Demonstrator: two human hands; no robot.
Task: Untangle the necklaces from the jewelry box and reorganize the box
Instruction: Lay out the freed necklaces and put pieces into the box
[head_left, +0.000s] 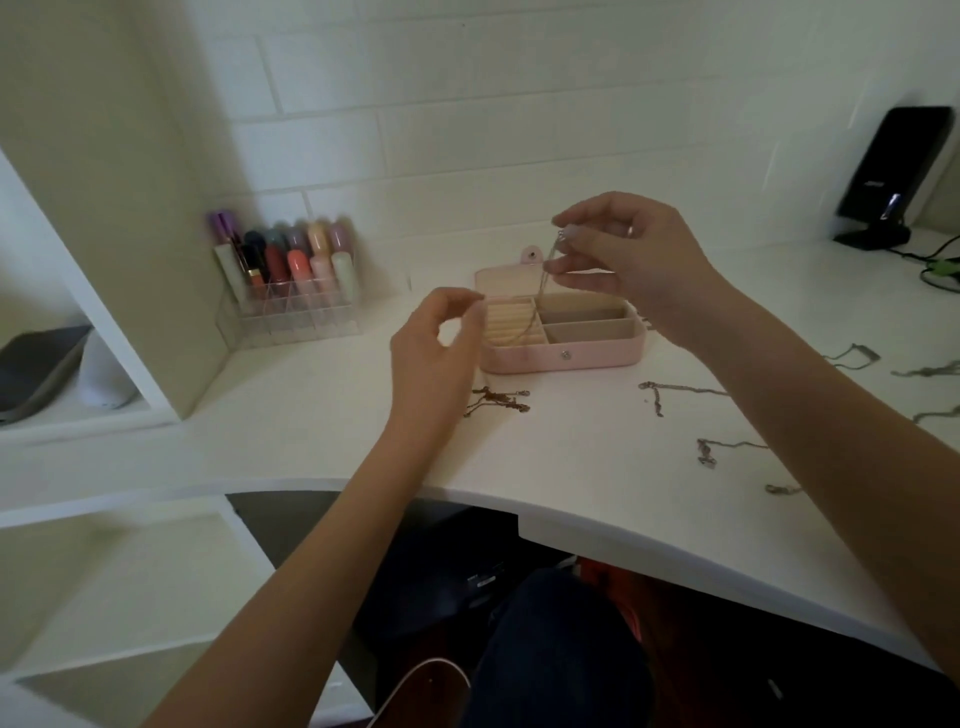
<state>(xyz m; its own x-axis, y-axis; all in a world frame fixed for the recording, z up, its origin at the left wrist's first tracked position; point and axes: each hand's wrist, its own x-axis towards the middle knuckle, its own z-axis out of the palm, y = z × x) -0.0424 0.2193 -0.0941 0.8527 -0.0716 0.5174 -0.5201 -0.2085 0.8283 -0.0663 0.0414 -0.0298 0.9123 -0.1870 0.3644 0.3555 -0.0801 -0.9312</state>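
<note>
An open pink jewelry box (524, 359) sits on the white desk (571, 467), its lid tipped back. My right hand (628, 260) is raised above the box and pinches a thin silver necklace (544, 270), which hangs down and curves into the box's left ridged compartment. My left hand (441, 343) hovers at the box's left end with thumb and forefinger curled close together; whether they hold the chain is unclear. A dark tangled chain (498, 401) lies in front of the box. Several silver chains (658, 396) lie spread on the desk to the right.
A clear organizer full of lipsticks (296, 291) stands left of the box against the tiled wall. A black device on a stand (893, 176) and a green cable (940, 270) are at the far right. White shelving (104, 291) rises on the left. The desk's curved front edge is near my lap.
</note>
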